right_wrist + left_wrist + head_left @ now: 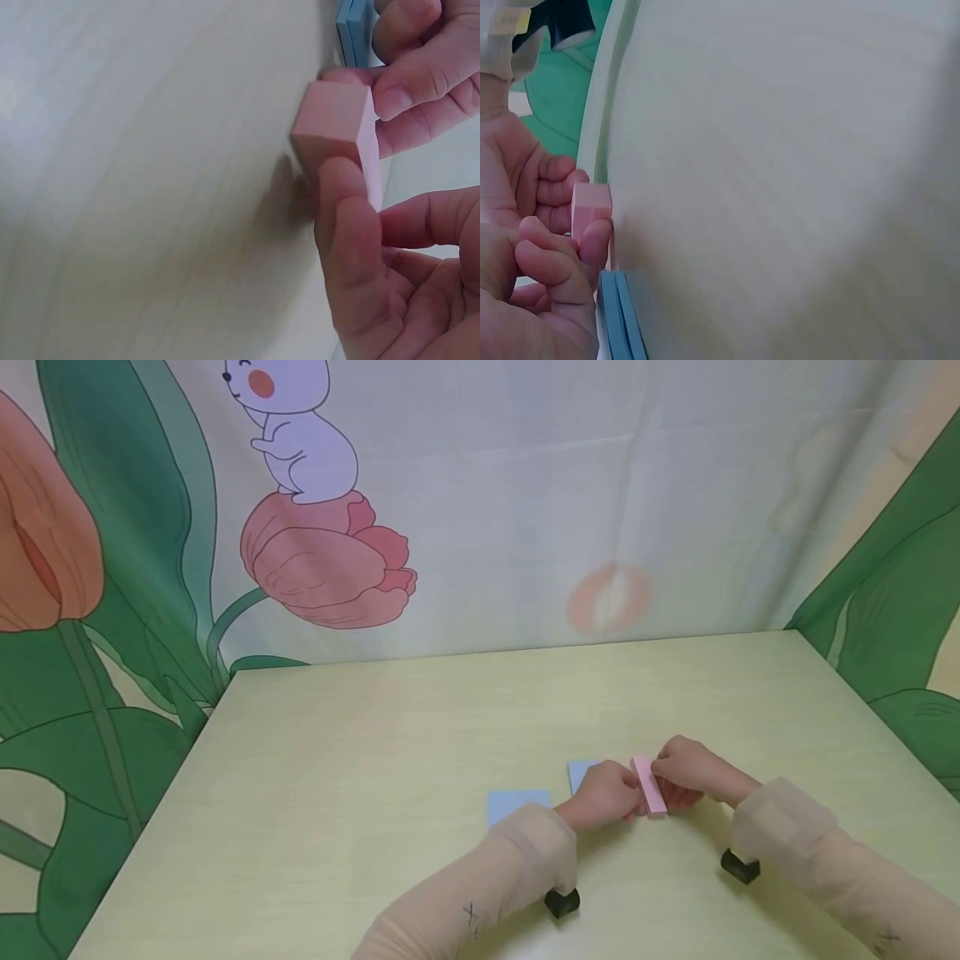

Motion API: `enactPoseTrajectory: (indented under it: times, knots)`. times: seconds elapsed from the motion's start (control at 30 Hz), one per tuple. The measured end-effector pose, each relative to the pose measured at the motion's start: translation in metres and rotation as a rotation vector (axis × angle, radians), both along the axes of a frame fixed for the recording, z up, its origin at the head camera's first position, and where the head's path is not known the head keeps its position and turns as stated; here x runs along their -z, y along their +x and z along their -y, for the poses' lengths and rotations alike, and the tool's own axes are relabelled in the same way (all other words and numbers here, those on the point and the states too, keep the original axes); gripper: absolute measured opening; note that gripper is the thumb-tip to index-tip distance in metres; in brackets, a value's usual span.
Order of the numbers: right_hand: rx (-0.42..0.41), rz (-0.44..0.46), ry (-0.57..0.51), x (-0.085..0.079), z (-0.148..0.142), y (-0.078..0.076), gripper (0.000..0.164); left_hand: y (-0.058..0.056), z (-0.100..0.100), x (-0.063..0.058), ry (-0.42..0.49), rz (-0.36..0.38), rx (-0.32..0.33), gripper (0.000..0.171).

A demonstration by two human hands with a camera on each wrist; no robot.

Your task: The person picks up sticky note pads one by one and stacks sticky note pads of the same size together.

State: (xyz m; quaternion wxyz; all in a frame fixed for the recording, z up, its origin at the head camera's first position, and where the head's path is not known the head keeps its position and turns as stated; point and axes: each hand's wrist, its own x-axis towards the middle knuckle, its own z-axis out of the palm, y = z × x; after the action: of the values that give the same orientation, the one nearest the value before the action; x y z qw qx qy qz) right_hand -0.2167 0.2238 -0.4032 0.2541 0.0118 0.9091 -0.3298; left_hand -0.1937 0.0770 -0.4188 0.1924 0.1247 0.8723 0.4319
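A long pink block (pixel 648 787) is between my two hands, right of the table's middle. My left hand (pixel 604 797) pinches it from the left; my right hand (pixel 686 773) holds it from the other side with thumb and fingers. In the right wrist view, the square end of the pink block (pixel 330 112) faces the camera, with right fingertips (pixel 343 180) against it. Two flat blue pieces lie close by: one blue piece (pixel 581 772) is partly behind my left hand, and another blue piece (pixel 517 804) is partly covered by my left sleeve.
The pale wooden table (pixel 360 760) extends to the left and behind the hands. A curtain (pixel 495 527) printed with tulips and a white animal hangs along its far edge. Small black devices (pixel 562 903) sit under both wrists.
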Motion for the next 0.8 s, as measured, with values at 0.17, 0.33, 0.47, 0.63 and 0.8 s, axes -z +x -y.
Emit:
enactPoseTrajectory:
  times: [0.17,0.33,0.47,0.63,0.8]
  knots:
    - [0.019,0.008,-0.026,-0.002,0.001,0.005,0.024,0.006,-0.001,-0.001,-0.006,-0.005,-0.019,0.017]
    - [0.032,0.029,-0.032,-0.004,0.002,0.008,0.025,0.008,0.000,-0.001,-0.007,-0.009,-0.008,0.016]
    - [0.033,0.027,-0.045,-0.004,0.002,0.010,0.025,0.009,0.000,0.000,0.014,-0.005,0.004,0.019]
    - [0.034,0.024,-0.063,-0.005,0.002,0.011,0.025,0.010,0.001,0.001,0.022,-0.018,0.022,0.020]
    - [0.033,0.031,-0.065,-0.005,0.002,0.012,0.026,0.012,0.002,0.002,0.017,-0.029,0.025,0.019]
